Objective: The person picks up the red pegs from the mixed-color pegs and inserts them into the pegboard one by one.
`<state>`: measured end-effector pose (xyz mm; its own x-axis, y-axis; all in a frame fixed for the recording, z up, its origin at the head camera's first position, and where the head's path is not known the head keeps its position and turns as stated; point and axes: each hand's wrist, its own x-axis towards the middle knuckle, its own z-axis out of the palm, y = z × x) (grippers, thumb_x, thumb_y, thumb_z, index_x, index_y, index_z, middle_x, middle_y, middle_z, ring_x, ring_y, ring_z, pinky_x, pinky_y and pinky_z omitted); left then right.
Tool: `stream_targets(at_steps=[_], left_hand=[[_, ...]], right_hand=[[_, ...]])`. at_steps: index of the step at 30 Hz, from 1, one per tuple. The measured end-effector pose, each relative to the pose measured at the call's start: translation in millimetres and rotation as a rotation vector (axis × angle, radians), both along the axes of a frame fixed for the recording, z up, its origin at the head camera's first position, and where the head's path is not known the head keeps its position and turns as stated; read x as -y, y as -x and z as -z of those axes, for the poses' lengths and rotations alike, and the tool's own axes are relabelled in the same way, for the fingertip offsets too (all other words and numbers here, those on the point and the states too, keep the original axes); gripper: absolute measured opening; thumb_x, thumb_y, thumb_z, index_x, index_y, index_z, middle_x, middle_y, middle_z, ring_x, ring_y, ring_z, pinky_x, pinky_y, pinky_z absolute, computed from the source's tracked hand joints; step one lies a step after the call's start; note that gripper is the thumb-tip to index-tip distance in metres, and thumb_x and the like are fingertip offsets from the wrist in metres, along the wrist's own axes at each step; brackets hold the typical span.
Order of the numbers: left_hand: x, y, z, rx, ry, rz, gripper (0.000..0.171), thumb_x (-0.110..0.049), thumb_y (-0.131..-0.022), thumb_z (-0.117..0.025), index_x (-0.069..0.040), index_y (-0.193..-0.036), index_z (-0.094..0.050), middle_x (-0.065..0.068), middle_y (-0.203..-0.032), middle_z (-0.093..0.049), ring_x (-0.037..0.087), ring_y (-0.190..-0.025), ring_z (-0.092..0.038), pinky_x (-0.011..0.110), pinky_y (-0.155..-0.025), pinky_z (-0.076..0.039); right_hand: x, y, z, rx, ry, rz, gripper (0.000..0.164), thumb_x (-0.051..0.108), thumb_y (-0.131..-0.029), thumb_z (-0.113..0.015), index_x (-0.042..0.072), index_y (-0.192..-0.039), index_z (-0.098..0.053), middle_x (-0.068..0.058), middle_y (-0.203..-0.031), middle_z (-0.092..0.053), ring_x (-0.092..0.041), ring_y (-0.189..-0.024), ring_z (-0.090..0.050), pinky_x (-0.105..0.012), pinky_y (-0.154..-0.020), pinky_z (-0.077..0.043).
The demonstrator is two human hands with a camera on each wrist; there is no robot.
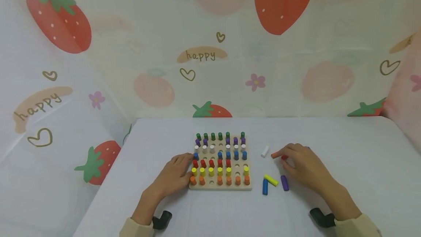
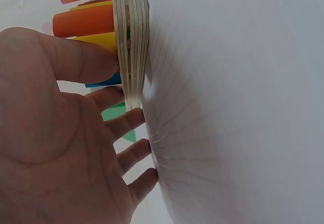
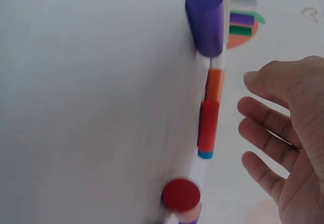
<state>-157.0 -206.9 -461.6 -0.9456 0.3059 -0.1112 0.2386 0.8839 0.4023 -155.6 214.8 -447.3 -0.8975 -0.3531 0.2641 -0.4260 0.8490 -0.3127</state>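
Note:
A wooden pegboard carries rows of coloured pegs, with several holes bare. Along its left edge rests my left hand; in the left wrist view the thumb and index finger touch the board's layered side, the other fingertips meeting the tabletop. To the right, my right hand hovers over loose pegs, and its fingers are spread apart around nothing. Nearest to them lie an orange peg and a red peg, partly hidden by the hand in the head view.
Between the board and my right hand lie a white peg, a yellow peg, a blue peg and a purple peg. The yellow and blue ones almost touch. A strawberry-print cloth hangs behind the white table.

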Motion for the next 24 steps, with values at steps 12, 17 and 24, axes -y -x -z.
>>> stream_targets(at_steps=[12,17,24], left_hand=[[0.2,0.5,1.0,0.001,-0.001,-0.001,0.060,-0.024,-0.102,-0.052,-0.007,-0.159,-0.043,0.013,-0.166,-0.046,0.039,-0.157,-0.037,0.063,-0.130,-0.030],[0.3,-0.5,0.2,0.005,-0.007,-0.005,0.060,-0.024,-0.102,-0.052,-0.007,-0.159,-0.044,0.013,-0.165,-0.046,0.039,-0.157,-0.038,0.063,-0.130,-0.030],[-0.2,0.2,-0.5,0.006,0.003,-0.003,0.060,-0.025,-0.102,-0.052,-0.007,-0.159,-0.044,0.013,-0.166,-0.045,0.038,-0.157,-0.037,0.063,-0.130,-0.030]], right_hand=[[-18.5,6.7,5.9,0.003,-0.022,0.030,0.017,0.008,-0.091,-0.078,0.012,-0.107,-0.078,-0.011,-0.115,-0.079,-0.036,-0.109,-0.072,-0.060,-0.096,-0.059],[-21.3,6.6,6.9,0.006,-0.037,0.017,0.013,0.009,-0.093,-0.077,0.013,-0.105,-0.078,-0.011,-0.113,-0.079,-0.037,-0.107,-0.072,-0.060,-0.094,-0.059],[-25.5,5.1,5.1,0.025,-0.043,0.047,0.021,0.009,-0.088,-0.081,0.010,-0.109,-0.079,-0.011,-0.113,-0.077,-0.038,-0.108,-0.071,-0.061,-0.095,-0.059]])
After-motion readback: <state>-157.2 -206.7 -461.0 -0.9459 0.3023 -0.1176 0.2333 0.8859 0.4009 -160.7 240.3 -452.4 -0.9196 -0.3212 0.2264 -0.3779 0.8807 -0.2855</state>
